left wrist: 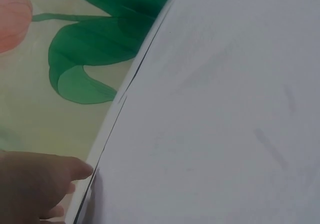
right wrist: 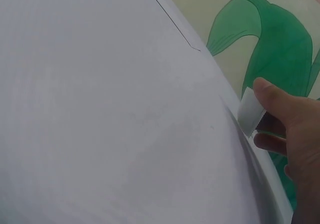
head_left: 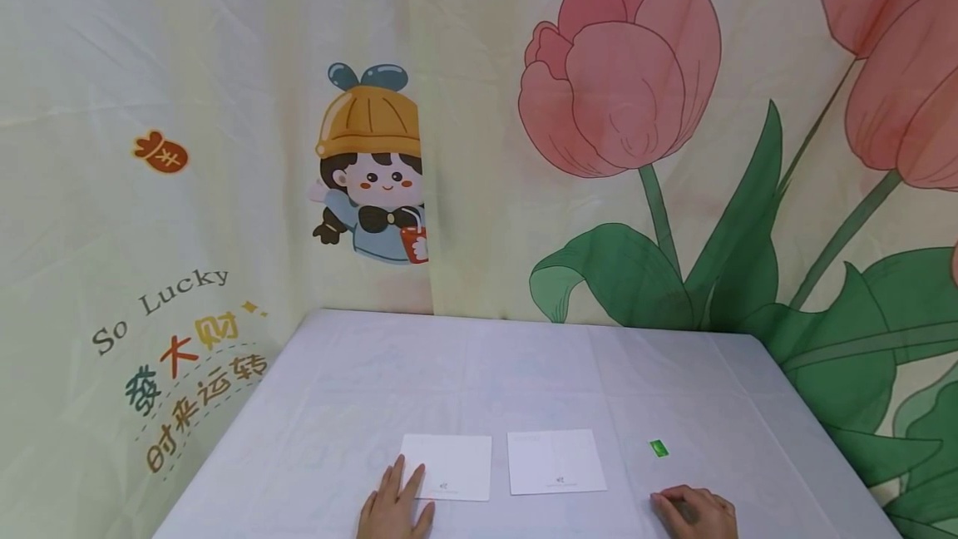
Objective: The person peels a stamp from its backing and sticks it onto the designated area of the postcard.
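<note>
Two white cards lie side by side on the white-covered table, a left card and a right card, each with small grey print near its lower edge. My left hand rests with spread, straight fingers over the left card's lower left corner. To the right of both cards, my right hand is low over the table with curled fingers. In the right wrist view, its thumb and fingers pinch a small whitish packet with zigzag-cut edges. Just beyond that hand lies a small green packet.
The table has a pale cloth with faint creases and ends at a back edge. Behind it hangs a printed backdrop with large pink tulips, green leaves, a cartoon child and lettering.
</note>
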`<state>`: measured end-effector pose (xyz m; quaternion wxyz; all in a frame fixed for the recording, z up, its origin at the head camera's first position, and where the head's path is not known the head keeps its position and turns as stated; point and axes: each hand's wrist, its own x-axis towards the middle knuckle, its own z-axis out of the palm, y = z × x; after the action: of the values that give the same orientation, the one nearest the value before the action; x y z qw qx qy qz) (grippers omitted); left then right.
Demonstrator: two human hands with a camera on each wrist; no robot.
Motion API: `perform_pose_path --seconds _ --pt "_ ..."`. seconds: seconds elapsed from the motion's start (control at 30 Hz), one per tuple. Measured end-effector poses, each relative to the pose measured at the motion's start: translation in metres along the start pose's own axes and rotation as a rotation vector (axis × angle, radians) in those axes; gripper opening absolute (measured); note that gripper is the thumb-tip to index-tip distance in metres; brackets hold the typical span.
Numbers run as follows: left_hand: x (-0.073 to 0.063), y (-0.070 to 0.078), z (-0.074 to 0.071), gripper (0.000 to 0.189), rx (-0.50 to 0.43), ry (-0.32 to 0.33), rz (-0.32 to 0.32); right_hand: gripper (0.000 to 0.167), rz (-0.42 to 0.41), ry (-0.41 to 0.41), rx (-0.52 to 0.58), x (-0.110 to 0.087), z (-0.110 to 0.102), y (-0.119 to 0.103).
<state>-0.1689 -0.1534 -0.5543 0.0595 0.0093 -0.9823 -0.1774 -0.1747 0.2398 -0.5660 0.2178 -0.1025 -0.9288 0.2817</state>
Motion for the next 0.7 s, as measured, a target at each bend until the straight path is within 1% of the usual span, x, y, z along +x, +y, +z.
perform_pose_path --seconds 0.1,0.2,0.3,0.4,0.5,0.7 --pt "-0.003 0.004 -0.003 0.051 -0.019 -0.018 -0.014 0.012 0.01 -0.013 -0.001 0.0 -0.001 -0.001" --pt "-0.005 0.007 -0.004 0.049 -0.039 -0.001 0.001 0.012 0.019 -0.035 -0.011 0.0 -0.002 -0.004" --pt "-0.005 0.009 -0.003 0.045 -0.045 0.053 0.051 0.012 0.007 -0.055 -0.029 0.001 -0.003 -0.006" --pt "-0.005 0.01 -0.001 0.04 -0.043 0.121 0.116 0.013 -0.032 -0.041 -0.044 0.001 -0.004 -0.008" --pt "-0.004 0.011 0.001 0.036 -0.033 0.166 0.167 0.014 -0.076 -0.011 -0.049 0.0 -0.002 -0.01" --pt "-0.003 0.015 0.004 0.027 -0.031 0.25 0.257 0.014 -0.148 -0.002 -0.054 -0.002 -0.002 -0.02"
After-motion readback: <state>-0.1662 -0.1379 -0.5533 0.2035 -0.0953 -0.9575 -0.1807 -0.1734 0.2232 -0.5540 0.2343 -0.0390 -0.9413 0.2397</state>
